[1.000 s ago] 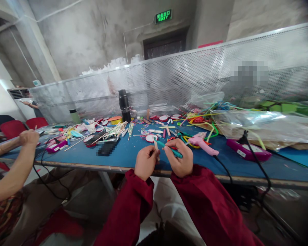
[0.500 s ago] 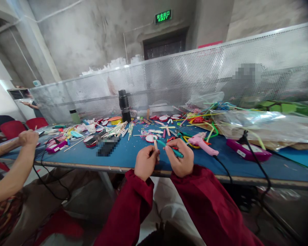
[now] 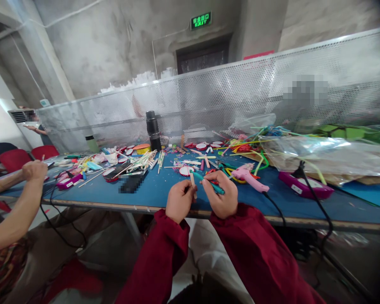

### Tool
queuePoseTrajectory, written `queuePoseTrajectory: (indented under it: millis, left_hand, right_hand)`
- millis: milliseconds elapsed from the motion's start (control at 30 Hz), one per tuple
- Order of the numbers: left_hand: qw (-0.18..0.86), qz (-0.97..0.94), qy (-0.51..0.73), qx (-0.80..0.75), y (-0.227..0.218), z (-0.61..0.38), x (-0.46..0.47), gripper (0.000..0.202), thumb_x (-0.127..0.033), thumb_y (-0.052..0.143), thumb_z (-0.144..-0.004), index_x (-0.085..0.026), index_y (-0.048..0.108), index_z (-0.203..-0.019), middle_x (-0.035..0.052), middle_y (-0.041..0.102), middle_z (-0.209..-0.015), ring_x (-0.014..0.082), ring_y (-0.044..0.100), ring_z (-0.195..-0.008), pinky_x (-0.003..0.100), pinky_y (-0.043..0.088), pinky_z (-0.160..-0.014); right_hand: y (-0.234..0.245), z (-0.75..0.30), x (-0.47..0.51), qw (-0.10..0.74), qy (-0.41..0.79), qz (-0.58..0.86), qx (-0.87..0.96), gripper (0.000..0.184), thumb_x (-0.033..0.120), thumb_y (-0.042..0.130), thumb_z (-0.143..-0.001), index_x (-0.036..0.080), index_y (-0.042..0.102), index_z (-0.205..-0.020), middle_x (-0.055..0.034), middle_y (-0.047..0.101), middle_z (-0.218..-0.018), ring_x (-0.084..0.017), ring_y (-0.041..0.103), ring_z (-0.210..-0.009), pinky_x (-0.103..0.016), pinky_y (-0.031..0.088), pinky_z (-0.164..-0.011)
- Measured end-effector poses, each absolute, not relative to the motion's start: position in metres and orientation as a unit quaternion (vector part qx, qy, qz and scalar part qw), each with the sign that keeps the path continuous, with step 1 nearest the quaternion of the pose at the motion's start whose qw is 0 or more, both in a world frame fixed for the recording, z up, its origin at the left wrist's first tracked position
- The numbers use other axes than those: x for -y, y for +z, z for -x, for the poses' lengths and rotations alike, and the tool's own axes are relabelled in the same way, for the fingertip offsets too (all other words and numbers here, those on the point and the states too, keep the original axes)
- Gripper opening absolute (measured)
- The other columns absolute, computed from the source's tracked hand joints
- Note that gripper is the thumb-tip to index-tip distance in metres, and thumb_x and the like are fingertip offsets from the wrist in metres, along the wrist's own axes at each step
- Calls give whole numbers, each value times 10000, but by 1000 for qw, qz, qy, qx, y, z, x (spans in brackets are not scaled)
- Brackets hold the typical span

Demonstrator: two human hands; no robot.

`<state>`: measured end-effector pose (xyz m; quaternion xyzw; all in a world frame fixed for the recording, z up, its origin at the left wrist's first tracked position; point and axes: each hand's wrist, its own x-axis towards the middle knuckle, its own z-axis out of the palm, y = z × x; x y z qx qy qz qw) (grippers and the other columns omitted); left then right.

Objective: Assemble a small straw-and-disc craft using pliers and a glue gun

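Near the table's front edge, my left hand [image 3: 178, 201] is closed around a pale wooden craft stick [image 3: 192, 180], which stands roughly upright between thumb and fingers. My right hand [image 3: 225, 197] grips a teal pen [image 3: 218, 188] in a writing hold. The pen's thin end reaches left to the upper part of the stick; whether it touches, I cannot tell. Just behind the stick lies a round white disc with a red rim [image 3: 185, 170]. A pink glue gun [image 3: 251, 179] with a black cable rests on the table right of my right hand.
A black bottle [image 3: 153, 131] stands at the back of the blue table [image 3: 164, 192], with a heap of sticks [image 3: 142, 162] before it. Pipe cleaners [image 3: 240, 147], plastic wrapping [image 3: 316, 154] and a purple device [image 3: 305, 186] lie rightward. At left are another person's forearms [image 3: 17, 219].
The pen and my right hand have shifted very slightly left and down. My left hand keeps the stick in the same place.
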<state>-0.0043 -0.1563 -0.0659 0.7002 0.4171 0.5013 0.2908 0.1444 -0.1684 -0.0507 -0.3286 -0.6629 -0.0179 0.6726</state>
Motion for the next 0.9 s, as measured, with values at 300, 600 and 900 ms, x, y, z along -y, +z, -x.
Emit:
queuePoseTrajectory:
  millis: [300, 600, 900]
  left_hand:
    - [262, -709, 495, -428, -60, 5, 161, 287, -340, 538, -914, -185, 560, -673, -30, 569, -566, 114, 517, -574, 242, 368, -607]
    - [248, -716, 495, -425, -63, 5, 160, 273, -317, 536, -910, -184, 550, -672, -26, 573, -595, 117, 520, -609, 240, 358, -625]
    - [234, -725, 490, -425, -61, 7, 161, 268, -299, 529, -910, -185, 564, -670, -19, 582, -598, 125, 529, -627, 242, 366, -640]
  right_hand:
    - [-55, -145, 164, 677, 8, 335, 655, 65, 232, 612, -883, 231, 596, -819, -6, 656, -760, -161, 611, -678, -308, 465, -654]
    - [-55, -146, 162, 686, 34, 332, 646, 86, 222, 604, -885, 222, 601, -799, 8, 644, -721, -147, 593, -657, -293, 448, -633]
    - [-56, -145, 158, 699, 86, 329, 629, 89, 228, 603, -876, 218, 580, -790, 20, 623, -697, -144, 596, -621, -296, 480, -626]
